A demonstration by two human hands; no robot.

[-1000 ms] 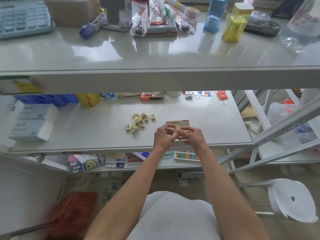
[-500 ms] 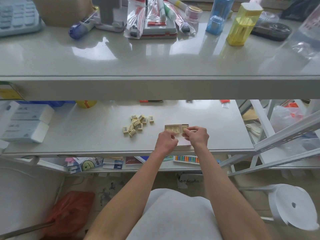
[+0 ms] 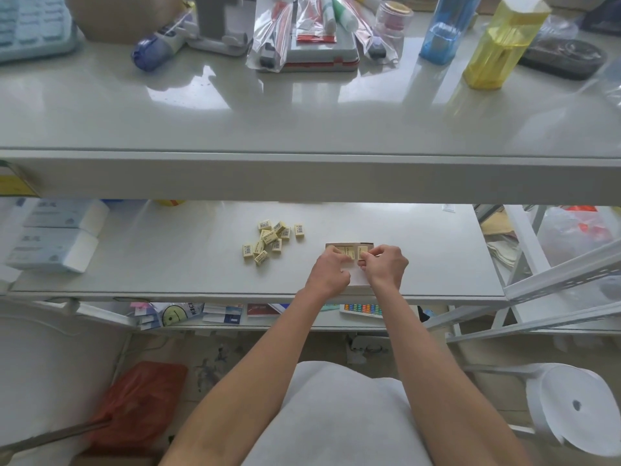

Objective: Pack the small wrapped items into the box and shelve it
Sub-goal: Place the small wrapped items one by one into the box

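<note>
A small open cardboard box lies flat on the middle shelf, with a few pale yellow wrapped items in a row at its far end. Over the box's left part my left hand rests, fingers curled on the items there. My right hand pinches one yellow wrapped item at the right end of that row. A loose pile of several more wrapped items lies on the shelf to the left of the box.
White boxed packs are stacked at the shelf's left end. The upper shelf overhangs, carrying bottles, pens and a yellow container. A white tape roll sits low right, a red bag on the floor left.
The hands lowered from holding an item above the box to pressing items into its far end. The camera view tilted slightly down.
</note>
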